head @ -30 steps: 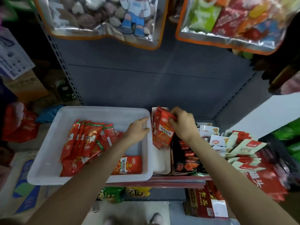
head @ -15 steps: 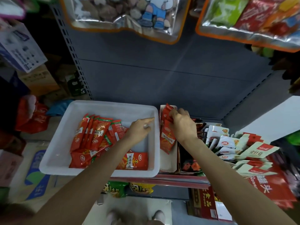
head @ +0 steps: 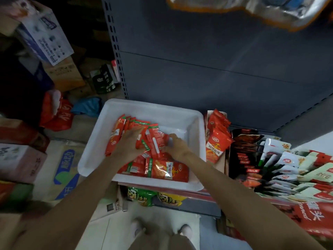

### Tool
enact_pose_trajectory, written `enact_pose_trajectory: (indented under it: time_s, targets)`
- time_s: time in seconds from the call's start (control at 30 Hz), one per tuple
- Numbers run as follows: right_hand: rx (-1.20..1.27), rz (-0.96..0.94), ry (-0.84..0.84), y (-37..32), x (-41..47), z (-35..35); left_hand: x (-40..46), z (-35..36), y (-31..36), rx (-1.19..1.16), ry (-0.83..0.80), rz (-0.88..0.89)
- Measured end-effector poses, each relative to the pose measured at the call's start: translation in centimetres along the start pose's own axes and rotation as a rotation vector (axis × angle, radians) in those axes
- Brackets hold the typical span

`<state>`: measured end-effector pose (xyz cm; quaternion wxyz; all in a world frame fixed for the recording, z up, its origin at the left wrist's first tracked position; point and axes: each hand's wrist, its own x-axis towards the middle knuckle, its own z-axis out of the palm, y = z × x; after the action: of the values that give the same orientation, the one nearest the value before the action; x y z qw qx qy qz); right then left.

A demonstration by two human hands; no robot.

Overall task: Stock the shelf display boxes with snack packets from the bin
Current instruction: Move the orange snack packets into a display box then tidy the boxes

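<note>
A white plastic bin (head: 180,114) sits on the shelf edge and holds several red snack packets (head: 167,170). My left hand (head: 129,143) lies flat with straight fingers on the packets at the bin's left. My right hand (head: 175,147) is inside the bin too, its fingers touching the packets in the middle; whether it grips one is unclear. To the right of the bin stands a cardboard display box (head: 220,163) with upright red packets (head: 216,139) in it.
Right of that box are a dark display box (head: 243,152) and white and red packets (head: 288,166). A grey shelf back panel (head: 207,60) rises behind. Cartons (head: 43,37) and bags crowd the floor at left. Snack bags (head: 140,196) lie on the shelf below.
My right hand left the packets in the display box and moved left into the bin. My left hand slid from the bin's right rim onto the packet pile. The camera swung left.
</note>
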<state>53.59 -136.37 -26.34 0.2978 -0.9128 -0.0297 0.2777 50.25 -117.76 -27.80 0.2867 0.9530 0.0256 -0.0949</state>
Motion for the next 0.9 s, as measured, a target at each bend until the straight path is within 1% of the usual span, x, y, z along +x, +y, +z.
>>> enact_pose_trajectory:
  time_s: [0.03,0.1,0.2,0.23,0.37,0.43,0.47,0.57,0.6,0.63,0.7,0.73,0.8,0.87,0.9]
  targets:
    - [0.013,0.030,-0.025,-0.1,0.6,0.9,-0.2,0.0,-0.4,0.009,-0.053,-0.013]
    - [-0.006,0.057,-0.009,-0.3,1.5,2.3,-0.5,0.1,-0.9,0.051,-0.121,-0.067]
    - [-0.066,0.086,0.104,-0.3,2.5,3.1,-0.4,0.0,-1.0,0.091,-0.105,-0.104]
    - [-0.082,0.101,0.108,-0.3,2.7,3.0,-0.4,-0.1,-1.0,0.085,-0.092,-0.109]
    - [-0.065,0.198,-0.027,0.1,3.0,3.3,-0.5,-0.2,-0.6,0.095,-0.115,-0.117]
    - [-0.010,0.225,-0.031,-0.1,3.1,3.4,-0.7,-0.4,-0.3,0.118,-0.124,-0.113]
    - [0.039,0.231,-0.001,-0.2,3.2,3.3,-0.7,-0.5,-0.2,0.106,-0.116,-0.109]
    - [0.203,0.191,0.152,-0.9,3.0,2.2,-0.9,-0.4,-0.1,0.034,-0.067,-0.047]
    - [0.315,0.172,0.190,-1.1,2.7,1.5,-0.9,-0.3,0.0,0.010,-0.045,-0.008]
    - [0.466,0.167,0.195,-1.5,2.3,0.7,-0.8,-0.2,0.3,-0.016,-0.021,0.034]
    - [0.724,0.147,0.135,-2.0,1.0,-1.2,-0.5,-0.1,1.1,-0.076,0.036,0.093]
    - [0.777,0.123,0.093,-2.1,0.2,-2.2,-0.4,-0.2,1.7,-0.098,0.072,0.110]
    - [0.803,0.051,0.045,-2.2,-1.2,-4.1,0.0,-0.6,2.8,-0.106,0.192,0.149]
    - [0.769,-0.003,0.079,-2.2,-2.6,-5.9,0.2,-1.2,4.4,-0.096,0.313,0.190]
    - [0.737,-0.025,0.122,-2.0,-3.2,-6.8,0.3,-1.5,5.2,-0.108,0.320,0.199]
